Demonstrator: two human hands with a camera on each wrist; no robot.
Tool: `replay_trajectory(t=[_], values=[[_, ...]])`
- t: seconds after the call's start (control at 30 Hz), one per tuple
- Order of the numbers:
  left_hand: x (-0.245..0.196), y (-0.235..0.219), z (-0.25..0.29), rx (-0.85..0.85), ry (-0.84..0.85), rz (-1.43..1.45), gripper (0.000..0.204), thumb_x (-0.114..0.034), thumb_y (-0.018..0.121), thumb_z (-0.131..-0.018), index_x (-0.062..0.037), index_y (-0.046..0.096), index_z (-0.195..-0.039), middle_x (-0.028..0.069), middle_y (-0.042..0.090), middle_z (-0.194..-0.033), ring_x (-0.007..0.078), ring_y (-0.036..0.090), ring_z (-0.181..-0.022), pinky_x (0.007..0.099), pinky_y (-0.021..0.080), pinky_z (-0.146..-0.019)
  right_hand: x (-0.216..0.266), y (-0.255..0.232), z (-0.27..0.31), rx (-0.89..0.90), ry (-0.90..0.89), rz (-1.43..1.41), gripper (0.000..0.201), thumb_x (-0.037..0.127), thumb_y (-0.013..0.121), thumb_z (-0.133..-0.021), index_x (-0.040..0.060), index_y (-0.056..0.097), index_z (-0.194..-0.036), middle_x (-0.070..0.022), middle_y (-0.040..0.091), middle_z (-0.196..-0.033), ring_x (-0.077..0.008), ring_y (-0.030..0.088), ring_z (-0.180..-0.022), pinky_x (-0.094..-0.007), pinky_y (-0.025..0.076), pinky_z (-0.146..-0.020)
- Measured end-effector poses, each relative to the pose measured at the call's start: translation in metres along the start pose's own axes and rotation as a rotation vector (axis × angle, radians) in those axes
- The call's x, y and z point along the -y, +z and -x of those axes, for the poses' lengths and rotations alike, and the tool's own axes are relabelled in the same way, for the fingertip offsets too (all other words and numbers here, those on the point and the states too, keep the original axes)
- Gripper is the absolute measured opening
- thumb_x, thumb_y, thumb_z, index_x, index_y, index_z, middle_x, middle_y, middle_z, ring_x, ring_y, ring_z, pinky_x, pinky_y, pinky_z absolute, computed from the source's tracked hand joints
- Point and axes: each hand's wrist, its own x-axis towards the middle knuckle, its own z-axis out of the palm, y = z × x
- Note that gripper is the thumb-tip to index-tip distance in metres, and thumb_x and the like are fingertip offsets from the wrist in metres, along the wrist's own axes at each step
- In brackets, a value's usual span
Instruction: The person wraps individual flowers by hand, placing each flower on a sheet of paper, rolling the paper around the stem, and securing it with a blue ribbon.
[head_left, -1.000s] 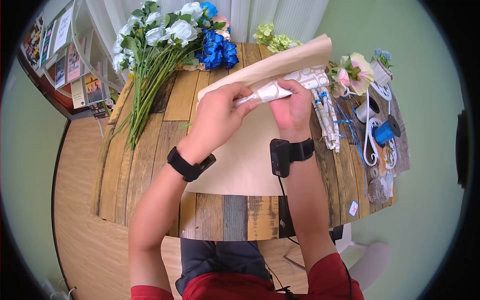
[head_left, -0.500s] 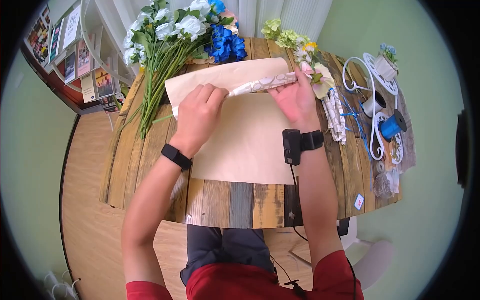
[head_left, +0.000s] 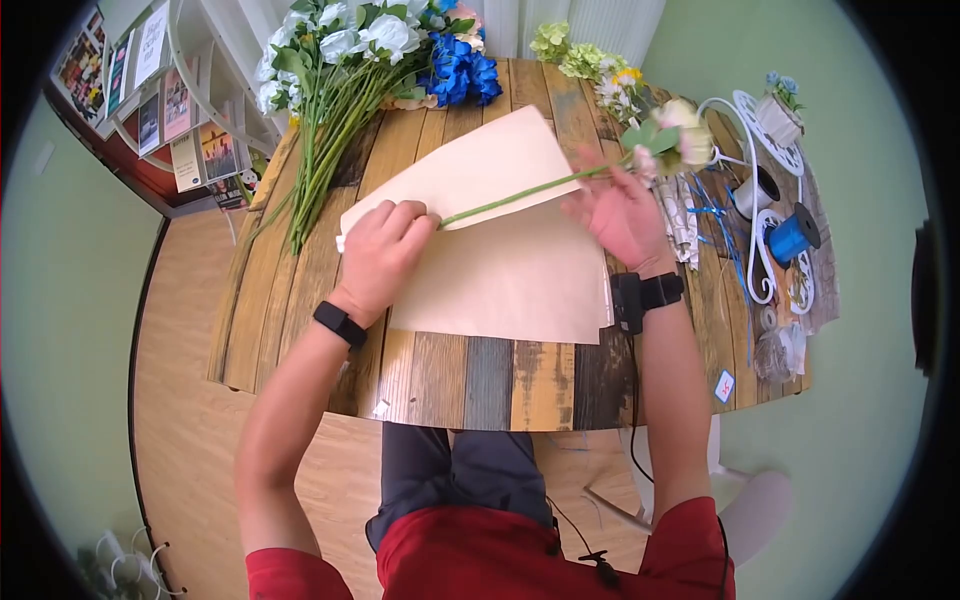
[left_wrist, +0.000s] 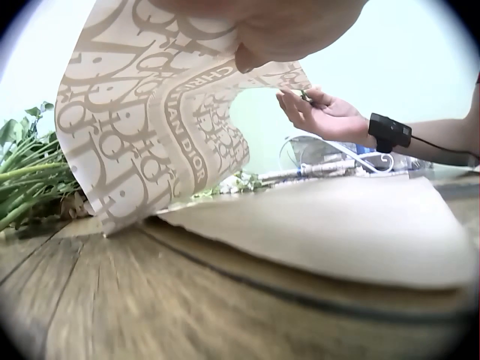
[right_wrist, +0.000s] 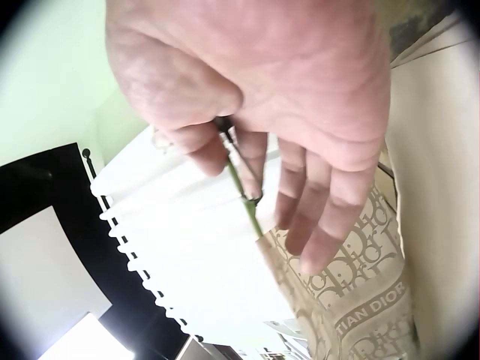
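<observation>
A single pale flower with a long green stem lies slantwise over a sheet of wrapping paper. The paper is plain tan on top; its patterned, lettered underside curls up in the left wrist view. My left hand curls its fingers at the stem's lower end and the paper, hiding that end. Near the bloom, my right hand has the stem between thumb and index finger. Its other fingers extend loosely, beside the patterned paper in the right wrist view.
Long-stemmed white flowers and blue flowers lie at the back left. At right are patterned wrapped bundles, a blue ribbon spool, a white spool and a white metal stand with a small potted plant.
The patterned roll between my hands has come undone, and the green stem now shows bare. My right hand has moved right and slightly down; my left has shifted left and down.
</observation>
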Motion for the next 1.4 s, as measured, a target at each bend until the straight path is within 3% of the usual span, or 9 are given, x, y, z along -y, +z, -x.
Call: replay_trajectory(t=[0.07, 0.13, 0.2, 0.37, 0.63, 0.8, 0.97, 1.23, 1.4], values=[[-0.007, 0.013, 0.017, 0.252, -0.156, -0.013, 0.014, -0.011, 0.065, -0.076, -0.0103, 0.061, -0.089, 0.006, 0.063, -0.089, 0.0242, 0.061, -0.076, 0.0363, 0.05, -0.066, -0.007, -0.03, 0.007, -0.261, 0.208, 0.22, 0.036, 0.02, 0.044, -0.102, -0.0021, 0.049, -0.13, -0.0204, 0.057, -0.122, -0.0331, 0.058, -0.117, -0.047, 0.05, -0.1], [-0.016, 0.012, 0.021, 0.396, -0.264, 0.056, 0.015, -0.016, 0.067, -0.079, -0.0091, 0.062, -0.09, 0.0071, 0.063, -0.091, 0.0265, 0.063, -0.079, 0.0379, 0.052, -0.07, -0.022, -0.04, 0.013, -0.376, 0.22, 0.235, 0.032, 0.018, 0.044, -0.102, -0.003, 0.05, -0.126, -0.0202, 0.059, -0.118, -0.033, 0.061, -0.112, -0.045, 0.052, -0.097], [-0.022, 0.01, 0.021, 0.659, -0.525, 0.33, 0.02, -0.021, 0.07, -0.083, -0.007, 0.064, -0.096, 0.0084, 0.064, -0.091, 0.0278, 0.065, -0.08, 0.0386, 0.053, -0.072, -0.028, -0.043, 0.017, -0.49, 0.227, 0.255, 0.029, 0.016, 0.044, -0.102, -0.0038, 0.052, -0.121, -0.0199, 0.06, -0.114, -0.0329, 0.063, -0.106, -0.043, 0.055, -0.094], [-0.036, -0.004, 0.021, 0.634, -0.397, 0.303, 0.02, -0.023, 0.067, -0.086, -0.0067, 0.066, -0.097, 0.0093, 0.064, -0.089, 0.0294, 0.065, -0.08, 0.0399, 0.053, -0.073, -0.03, -0.029, 0.017, -0.589, 0.197, 0.374, 0.024, 0.014, 0.044, -0.101, -0.001, 0.051, -0.118, -0.0223, 0.058, -0.117, -0.0363, 0.06, -0.112, -0.0477, 0.053, -0.096], [-0.044, -0.001, 0.025, 0.606, -0.474, 0.169, 0.014, -0.017, 0.064, -0.087, -0.0071, 0.072, -0.093, 0.0113, 0.063, -0.088, 0.0316, 0.064, -0.081, 0.0423, 0.052, -0.073, -0.043, -0.008, 0.021, -0.556, 0.17, 0.319, 0.027, 0.006, 0.047, -0.097, 0.0037, 0.041, -0.124, -0.0247, 0.054, -0.122, -0.0408, 0.055, -0.118, -0.0532, 0.047, -0.103], [-0.041, 0.003, 0.022, 0.611, -0.566, 0.299, 0.014, -0.015, 0.07, -0.081, -0.0074, 0.073, -0.092, 0.0115, 0.066, -0.086, 0.0309, 0.065, -0.08, 0.0409, 0.052, -0.072, -0.056, 0.005, 0.015, -0.568, 0.158, 0.296, 0.032, 0.002, 0.053, -0.093, 0.0062, 0.041, -0.121, -0.0249, 0.054, -0.123, -0.041, 0.055, -0.119, -0.0539, 0.045, -0.105], [-0.036, 0.011, 0.019, 0.613, -0.585, 0.395, 0.016, -0.017, 0.074, -0.078, -0.007, 0.074, -0.09, 0.0115, 0.07, -0.082, 0.0318, 0.067, -0.079, 0.0398, 0.052, -0.072, -0.082, 0.001, -0.005, -0.713, 0.096, 0.394, 0.027, 0.002, 0.057, -0.092, -0.0028, 0.044, -0.115, -0.021, 0.057, -0.114, -0.0355, 0.062, -0.108, -0.0482, 0.054, -0.094], [-0.027, 0.016, 0.02, 0.591, -0.87, 0.678, 0.021, -0.017, 0.077, -0.078, -0.0034, 0.075, -0.094, 0.0146, 0.073, -0.085, 0.0243, 0.07, -0.077, 0.0324, 0.053, -0.074, -0.093, 0.015, -0.016, -0.762, 0.162, 0.607, 0.022, -0.002, 0.055, -0.093, -0.0063, 0.048, -0.113, -0.0183, 0.059, -0.113, -0.0324, 0.067, -0.096, -0.0433, 0.061, -0.084], [-0.011, -0.006, 0.019, 0.839, -0.701, 0.566, 0.019, -0.014, 0.074, -0.08, -0.0034, 0.074, -0.095, 0.0138, 0.073, -0.085, 0.0242, 0.07, -0.077, 0.0332, 0.053, -0.075, -0.084, 0.015, -0.02, -0.752, 0.179, 0.62, 0.022, -0.003, 0.048, -0.094, -0.0122, 0.047, -0.115, -0.0226, 0.059, -0.113, -0.0349, 0.067, -0.096, -0.0435, 0.061, -0.082]])
